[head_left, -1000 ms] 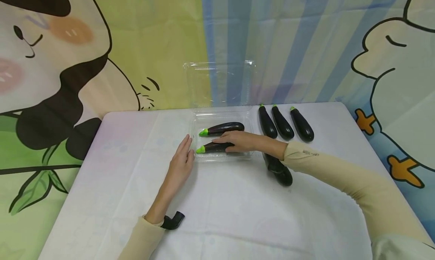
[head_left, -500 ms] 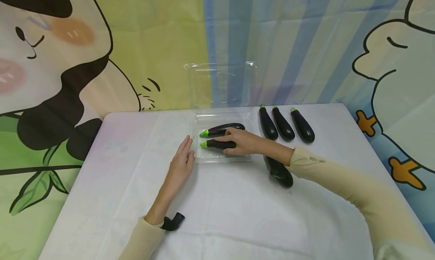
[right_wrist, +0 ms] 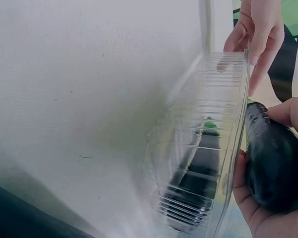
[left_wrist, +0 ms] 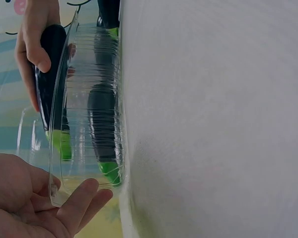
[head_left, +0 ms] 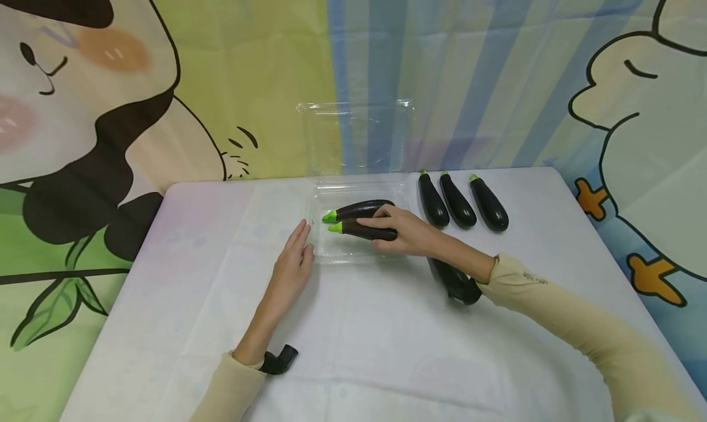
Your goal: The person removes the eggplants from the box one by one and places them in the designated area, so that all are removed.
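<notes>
My right hand (head_left: 405, 230) grips a dark eggplant (head_left: 361, 230) by its thick end, its bright green stem pointing left. This eggplant is over the clear plastic clamshell box (head_left: 353, 257), raised to about rim height in the left wrist view. Inside the box lies a second eggplant (head_left: 359, 210), also with its green stem to the left; it shows through the ribbed wall (left_wrist: 103, 119). At the box's left end rests my left hand (head_left: 294, 265), fingers fairly straight against the edge. The thumb and fingers of that hand (right_wrist: 258, 42) show around the corner.
The box's clear lid (head_left: 356, 137) stands up at the back against the printed backdrop. Three eggplants (head_left: 457, 200) lie in a row to the right of the box. Nearer, another dark eggplant (head_left: 454, 282) is partly hidden under my right forearm. White cloth covers the table (head_left: 386, 348).
My right hand has raised the gripped eggplant from the box floor and shifted it slightly right and back, nearer the other one. My left hand has stayed at the box's left edge.
</notes>
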`<state>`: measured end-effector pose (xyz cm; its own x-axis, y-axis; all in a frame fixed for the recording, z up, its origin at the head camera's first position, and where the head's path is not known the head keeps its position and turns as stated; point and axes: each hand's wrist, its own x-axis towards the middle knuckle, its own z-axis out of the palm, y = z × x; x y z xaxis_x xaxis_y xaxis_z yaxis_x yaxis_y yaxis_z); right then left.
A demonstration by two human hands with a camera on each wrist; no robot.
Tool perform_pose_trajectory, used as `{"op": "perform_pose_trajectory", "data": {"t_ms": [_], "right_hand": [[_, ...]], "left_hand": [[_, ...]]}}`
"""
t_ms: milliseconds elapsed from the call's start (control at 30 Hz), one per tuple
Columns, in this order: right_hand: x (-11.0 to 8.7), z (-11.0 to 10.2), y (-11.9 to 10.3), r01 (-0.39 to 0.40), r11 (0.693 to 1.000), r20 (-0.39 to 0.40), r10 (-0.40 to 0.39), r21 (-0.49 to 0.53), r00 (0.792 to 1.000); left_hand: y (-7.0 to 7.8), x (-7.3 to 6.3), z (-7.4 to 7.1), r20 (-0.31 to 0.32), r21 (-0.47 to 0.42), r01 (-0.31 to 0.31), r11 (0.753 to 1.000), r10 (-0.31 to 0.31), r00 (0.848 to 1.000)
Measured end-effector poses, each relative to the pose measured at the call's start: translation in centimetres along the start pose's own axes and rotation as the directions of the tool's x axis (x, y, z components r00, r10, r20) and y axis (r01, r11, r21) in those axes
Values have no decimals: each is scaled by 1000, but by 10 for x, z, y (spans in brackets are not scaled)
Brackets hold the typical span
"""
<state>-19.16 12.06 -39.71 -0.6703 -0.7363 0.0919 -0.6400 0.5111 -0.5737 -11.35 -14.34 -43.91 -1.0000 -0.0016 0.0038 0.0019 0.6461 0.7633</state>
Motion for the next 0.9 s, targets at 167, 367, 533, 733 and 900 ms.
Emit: {"op": "perform_pose_trajectory", "data": {"t_ms": [167,367,533,733,900], "right_hand": [[-8,0,1,-29,1000,-38,29,13,999],[-28,-3,-4,0,997,-175,12,71,984],[-50,-5,-10,0,997,-303,25,82,953],[-73,-10,-10,-84,991,-345,115,102,932],[-90,-14,-5,-146,985,-395,171,94,903]], "left_hand": [[-1,0,2,4,-1,-6,1000,6,1000],[-2,-1,3,3,0,-12,1000,12,1000],[-1,-1,2,0,-2,-16,1000,16,1000],[-2,-1,0,-1,-1,-11,1000,11,1000],[-3,0,1,-2,1,-16,1000,16,1000]]}}
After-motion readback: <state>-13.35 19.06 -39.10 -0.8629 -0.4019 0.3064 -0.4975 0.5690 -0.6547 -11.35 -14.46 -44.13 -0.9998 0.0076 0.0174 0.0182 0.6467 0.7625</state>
